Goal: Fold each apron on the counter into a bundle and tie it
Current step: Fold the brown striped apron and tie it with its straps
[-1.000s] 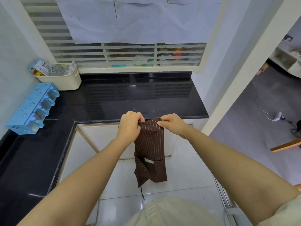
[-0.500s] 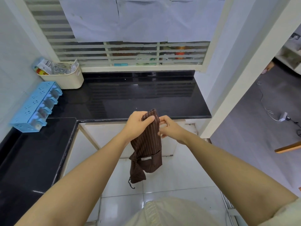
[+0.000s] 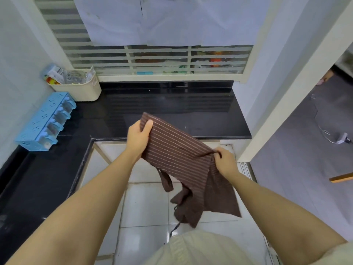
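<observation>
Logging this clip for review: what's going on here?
A person holds a brown striped apron up by the black counter. The left hand grips its far end; the right hand pinches the near end, and the rest hangs toward the floor. It is not yet bundled or tied.

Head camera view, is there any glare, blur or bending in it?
Head view: the glossy black stone counter mirrors the slatted window as pale bands; the brown striped fabric apron looks slightly soft at its hanging end, likely motion blur; the white door post leans inward, wide-angle distortion.
</observation>
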